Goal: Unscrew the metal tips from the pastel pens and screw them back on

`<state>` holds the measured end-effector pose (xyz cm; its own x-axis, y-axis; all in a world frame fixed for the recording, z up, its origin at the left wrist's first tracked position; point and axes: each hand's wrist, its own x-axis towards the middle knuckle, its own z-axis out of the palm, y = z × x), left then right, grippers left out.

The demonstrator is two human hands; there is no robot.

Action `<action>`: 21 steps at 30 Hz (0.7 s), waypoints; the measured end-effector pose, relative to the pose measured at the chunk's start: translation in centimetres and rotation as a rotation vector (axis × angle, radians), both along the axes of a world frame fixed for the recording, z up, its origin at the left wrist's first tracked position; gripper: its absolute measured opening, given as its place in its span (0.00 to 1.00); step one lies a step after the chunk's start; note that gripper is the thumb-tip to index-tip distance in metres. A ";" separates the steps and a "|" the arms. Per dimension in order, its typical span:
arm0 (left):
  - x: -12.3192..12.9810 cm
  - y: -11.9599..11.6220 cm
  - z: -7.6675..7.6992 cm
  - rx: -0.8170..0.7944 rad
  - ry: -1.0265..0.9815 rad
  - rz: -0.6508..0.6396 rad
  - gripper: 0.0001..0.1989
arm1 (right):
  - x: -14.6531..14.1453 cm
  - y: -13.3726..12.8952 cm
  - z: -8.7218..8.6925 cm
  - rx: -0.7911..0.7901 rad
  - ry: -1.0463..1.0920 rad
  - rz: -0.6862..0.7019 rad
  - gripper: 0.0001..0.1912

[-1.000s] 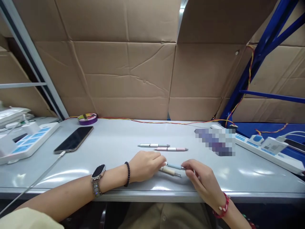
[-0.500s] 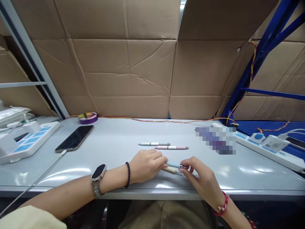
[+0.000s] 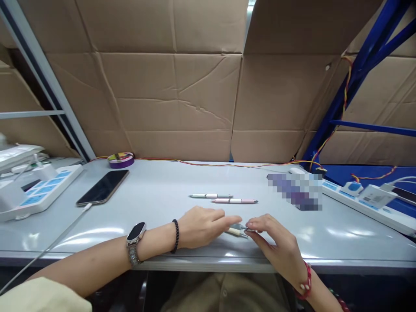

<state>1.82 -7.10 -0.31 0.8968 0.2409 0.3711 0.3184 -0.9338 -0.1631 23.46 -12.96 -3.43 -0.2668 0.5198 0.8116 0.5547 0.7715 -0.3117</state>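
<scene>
Pinched between the thumb and fingers of my right hand (image 3: 273, 236) is the silvery tip end of a light blue pen (image 3: 238, 226). My left hand (image 3: 204, 227) covers the other end of this pen, its index finger stretched along the barrel; the thumb is hidden behind the hand. Just under it, a cream pen (image 3: 236, 232) lies on the table, partly covered by my left hand. Beyond my hands rest a white-and-green pen (image 3: 210, 196) and a white-and-pink pen (image 3: 234, 201), roughly parallel.
On the left are a black phone (image 3: 103, 187) with a white cable, a purple tape roll (image 3: 121, 160) and a power strip (image 3: 42, 190). Another power strip (image 3: 373, 203) and a blurred-out item (image 3: 294, 190) lie right. Cardboard (image 3: 162, 108) stands behind the table (image 3: 162, 177).
My left index finger has straightened and slid right along the light blue pen, covering more of it. My right hand keeps its pinch in nearly the same spot.
</scene>
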 end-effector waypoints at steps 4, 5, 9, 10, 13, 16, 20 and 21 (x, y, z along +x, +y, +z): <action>-0.3 -0.1 -0.1 0.048 0.095 0.003 0.20 | -0.2 -0.1 0.2 -0.005 -0.015 0.017 0.10; -0.3 -0.2 -0.1 0.053 0.108 0.010 0.20 | -0.2 -0.2 0.3 -0.010 -0.019 0.018 0.10; -0.4 -0.2 0.4 0.064 0.127 0.049 0.21 | -0.2 -0.4 0.4 -0.018 0.017 0.015 0.10; -0.3 -0.2 0.5 0.063 0.126 0.052 0.21 | -0.2 -0.4 0.5 -0.022 0.030 0.011 0.10; -0.2 -0.2 0.8 0.045 0.126 0.039 0.21 | -0.1 -0.5 0.5 -0.018 0.036 -0.005 0.10; -0.1 -0.2 0.9 0.022 0.113 0.017 0.21 | 0.0 -0.5 0.4 0.008 0.012 -0.012 0.10; -0.2 0.0 1.1 -0.033 0.059 -0.048 0.19 | 0.4 -0.3 0.3 0.059 -0.031 -0.030 0.10; -0.3 0.2 1.2 -0.062 0.031 -0.066 0.18 | 0.8 -0.3 0.4 0.081 -0.030 -0.046 0.10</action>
